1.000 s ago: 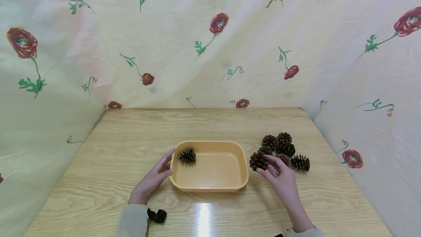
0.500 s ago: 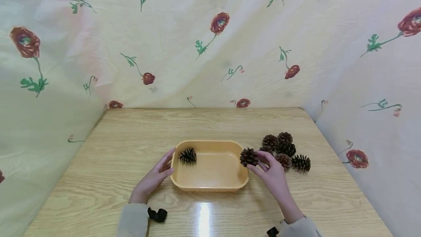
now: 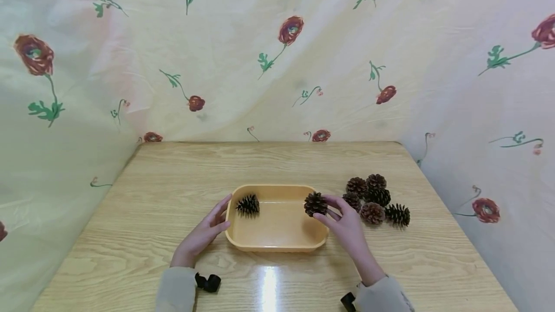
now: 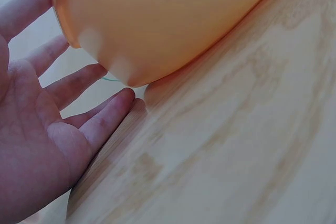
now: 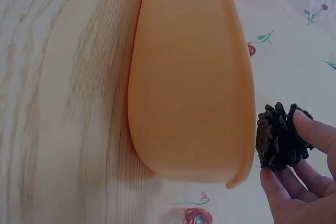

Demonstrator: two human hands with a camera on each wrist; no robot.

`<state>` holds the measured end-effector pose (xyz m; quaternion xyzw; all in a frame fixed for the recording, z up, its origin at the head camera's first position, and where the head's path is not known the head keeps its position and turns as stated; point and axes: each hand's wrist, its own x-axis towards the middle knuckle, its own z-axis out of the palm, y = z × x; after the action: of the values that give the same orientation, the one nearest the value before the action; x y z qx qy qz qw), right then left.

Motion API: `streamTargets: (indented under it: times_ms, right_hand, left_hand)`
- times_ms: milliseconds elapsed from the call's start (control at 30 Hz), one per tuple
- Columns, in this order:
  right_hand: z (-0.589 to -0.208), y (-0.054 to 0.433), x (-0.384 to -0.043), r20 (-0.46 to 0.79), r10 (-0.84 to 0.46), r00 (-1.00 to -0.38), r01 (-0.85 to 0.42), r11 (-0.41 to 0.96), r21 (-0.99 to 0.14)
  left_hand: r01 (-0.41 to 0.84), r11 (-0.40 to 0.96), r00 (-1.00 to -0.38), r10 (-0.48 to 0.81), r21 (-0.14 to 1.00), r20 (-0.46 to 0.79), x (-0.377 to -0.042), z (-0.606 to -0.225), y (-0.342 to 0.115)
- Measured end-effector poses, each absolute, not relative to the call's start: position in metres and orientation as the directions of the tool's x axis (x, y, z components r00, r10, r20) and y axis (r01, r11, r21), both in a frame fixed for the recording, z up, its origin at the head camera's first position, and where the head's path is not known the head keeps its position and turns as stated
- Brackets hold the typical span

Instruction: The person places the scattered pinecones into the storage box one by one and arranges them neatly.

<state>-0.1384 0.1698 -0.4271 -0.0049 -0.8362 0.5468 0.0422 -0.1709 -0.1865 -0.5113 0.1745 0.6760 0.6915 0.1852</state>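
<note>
A shallow orange-yellow plastic tub (image 3: pixel 277 248) stands on the table. One pine cone (image 3: pixel 248 205) lies inside it at the left end. My left hand (image 3: pixel 203 235) rests against the tub's left end, fingers spread along the wall; the left wrist view shows the same hand (image 4: pixel 58 114) with straight fingers at the tub. My right hand (image 3: pixel 346 227) pinches another pine cone (image 3: pixel 315 204) above the tub's right end. In the right wrist view thumb and fingers hold that pine cone (image 5: pixel 283 137) beyond the tub's rim (image 5: pixel 247 77).
Several pine cones (image 3: pixel 373 213) lie in a cluster on the wooden table (image 3: pixel 182 167), right of the tub. A flower-printed cloth (image 3: pixel 225 61) hangs behind the table and at both sides.
My right hand has carried a pine cone leftward from the cluster to above the tub's right end. The left hand has stayed at the tub's left end.
</note>
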Motion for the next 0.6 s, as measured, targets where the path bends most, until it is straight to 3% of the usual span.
streamTargets:
  times_ms: [600]
  right_hand:
    - [-0.442, 0.136, -0.152, 0.07, 0.008, -0.998, -0.062, 0.367, -0.928]
  left_hand:
    - [-0.016, -0.014, -0.873, 0.488, 1.0, -0.007, -0.171, -0.512, -0.187]
